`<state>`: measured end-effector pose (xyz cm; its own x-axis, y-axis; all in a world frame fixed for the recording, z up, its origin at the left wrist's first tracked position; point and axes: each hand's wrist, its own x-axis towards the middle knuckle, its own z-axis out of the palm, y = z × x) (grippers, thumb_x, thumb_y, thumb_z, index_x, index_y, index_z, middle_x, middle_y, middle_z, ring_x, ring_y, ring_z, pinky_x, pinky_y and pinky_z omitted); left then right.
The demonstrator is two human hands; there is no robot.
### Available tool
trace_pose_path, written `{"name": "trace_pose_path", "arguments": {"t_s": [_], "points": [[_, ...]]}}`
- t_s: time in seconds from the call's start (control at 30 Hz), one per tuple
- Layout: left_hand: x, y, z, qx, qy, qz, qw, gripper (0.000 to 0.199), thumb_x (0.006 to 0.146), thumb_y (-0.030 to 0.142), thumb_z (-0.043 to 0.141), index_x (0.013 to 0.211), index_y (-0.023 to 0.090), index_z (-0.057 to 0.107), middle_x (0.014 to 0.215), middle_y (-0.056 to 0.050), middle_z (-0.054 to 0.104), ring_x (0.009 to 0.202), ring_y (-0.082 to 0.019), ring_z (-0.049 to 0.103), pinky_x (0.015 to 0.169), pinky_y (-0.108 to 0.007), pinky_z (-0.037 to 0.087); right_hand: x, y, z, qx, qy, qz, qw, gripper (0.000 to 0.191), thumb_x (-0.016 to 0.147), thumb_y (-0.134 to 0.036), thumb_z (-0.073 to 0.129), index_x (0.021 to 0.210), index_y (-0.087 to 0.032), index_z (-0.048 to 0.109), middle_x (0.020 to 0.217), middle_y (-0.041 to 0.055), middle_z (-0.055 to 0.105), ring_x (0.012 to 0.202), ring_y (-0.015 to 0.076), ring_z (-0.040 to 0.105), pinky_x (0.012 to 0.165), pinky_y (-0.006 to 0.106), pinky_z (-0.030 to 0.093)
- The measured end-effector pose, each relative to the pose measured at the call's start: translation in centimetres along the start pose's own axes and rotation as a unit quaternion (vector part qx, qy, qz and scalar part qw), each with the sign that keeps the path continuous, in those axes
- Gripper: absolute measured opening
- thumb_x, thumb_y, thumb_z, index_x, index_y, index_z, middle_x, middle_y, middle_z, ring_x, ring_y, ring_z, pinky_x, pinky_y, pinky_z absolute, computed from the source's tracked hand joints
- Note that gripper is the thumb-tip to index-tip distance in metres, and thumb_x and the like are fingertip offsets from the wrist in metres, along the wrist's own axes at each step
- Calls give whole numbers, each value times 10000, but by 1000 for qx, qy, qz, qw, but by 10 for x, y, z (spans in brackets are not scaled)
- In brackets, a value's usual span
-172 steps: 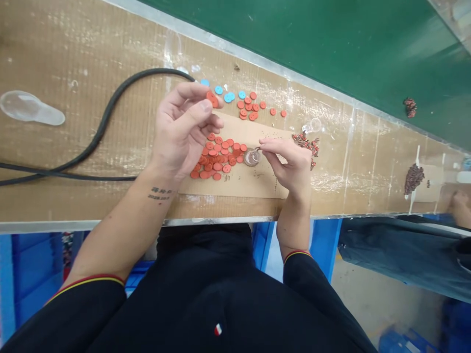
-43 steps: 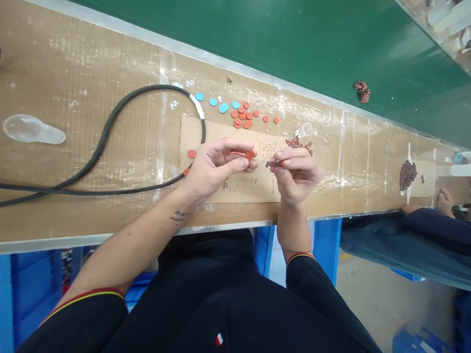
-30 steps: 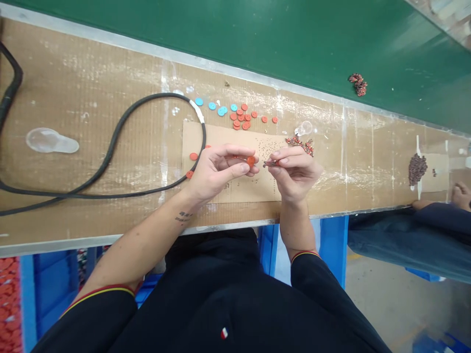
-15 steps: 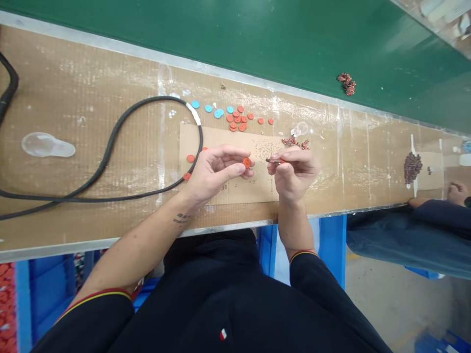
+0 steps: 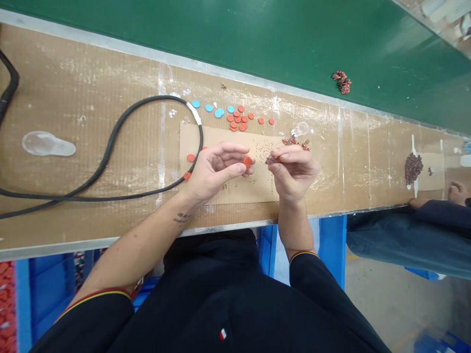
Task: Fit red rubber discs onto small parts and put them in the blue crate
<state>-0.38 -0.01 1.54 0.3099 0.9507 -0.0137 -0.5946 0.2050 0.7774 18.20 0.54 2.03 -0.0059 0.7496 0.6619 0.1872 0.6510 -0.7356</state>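
Moved off the cardboard sheet (image 5: 253, 189) since the earlier frame: heap of orange discs, with only a few left at the sheet's left end and the black cable (image 5: 107, 156) now looped over that end. Held in the left hand (image 5: 217, 171): one orange disc (image 5: 248, 161), pinched narrowly between thumb and curled fingers, above the middle of the sheet. Held in the right hand (image 5: 294, 174): small red-and-dark wire piece (image 5: 274, 160), gripped in a narrow pinch just beside the disc, not touching it; exact form too small to tell. Counted on the sheet: two loose orange discs (image 5: 190, 158) beside the left hand and a third partly hidden behind it, plus many dark specks (image 5: 265, 152), too fine to count. Counted on the bench above the sheet: roughly twelve orange discs (image 5: 237, 120), exact number obscured by overlap, and about five cyan discs (image 5: 219, 113). Also noted: three clumps of reddish-brown wire pieces, at (image 5: 341, 82), (image 5: 294, 142) and (image 5: 413, 168), the last on the bench at right; clear plastic bulb (image 5: 300, 129) near the middle clump; second person's hand (image 5: 458, 189) at far right, apart from the work
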Motion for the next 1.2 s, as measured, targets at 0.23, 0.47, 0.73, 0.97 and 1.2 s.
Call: {"name": "trace_pose_path", "arguments": {"t_s": [0.23, 0.47, 0.73, 0.97, 1.2], "points": [[-1, 1, 2, -2, 0, -9, 1000, 368, 714, 383, 1002, 936, 192, 779, 904, -60, 824, 794, -191, 803, 775, -304, 678, 2, -1, 1, -22, -26, -36, 999, 79, 993, -380, 698, 1037, -324, 663, 971, -20, 752, 827, 136, 770, 646, 278, 690], [-1, 0, 2, -5, -4, 0, 1000, 343, 713, 366, 1003, 917, 197, 785, 929, -68, 829, 865, -212, 817, 793, -303, 682, 3, -2, 1, -24, -48, -50, 997, 63, 987, -313, 700, 1041, -335, 675, 1005, -27, 790, 841, 139, 790, 652, 287, 693], [0, -2, 1, -2, -5, 8, 1000, 359, 707, 360, 1006, 934, 194, 784, 897, -56, 831, 847, -201, 820, 796, -283, 687, 1, -4, 7, -47, -32, -58, 997, 126, 995, -327, 693, 1120, -338, 686, 941, -29, 807, 820, 149, 800, 687, 315, 688], [-1, 1, 4, -7, -3, 9, 1000, 298, 713, 333, 1002, 840, 184, 778, 916, -53, 837, 847, -177, 815, 785, -247, 674, 6, -3, 5, 0, -53, -95, 994, 265, 927, -184, 768, 1153, -320, 738, 934, -46, 831, 869, 150, 828, 764, 312, 714], [-2, 2, 4, 3, 0, 9, 1000, 272, 719, 330, 996, 832, 189, 792, 940, -59, 843, 877, -184, 818, 811, -261, 677, 7, -3, 7, -4, -54, -117, 992, 320, 913, -127, 768, 1175, -307, 742, 941, -36, 834, 875, 149, 828, 780, 311, 720]]}}
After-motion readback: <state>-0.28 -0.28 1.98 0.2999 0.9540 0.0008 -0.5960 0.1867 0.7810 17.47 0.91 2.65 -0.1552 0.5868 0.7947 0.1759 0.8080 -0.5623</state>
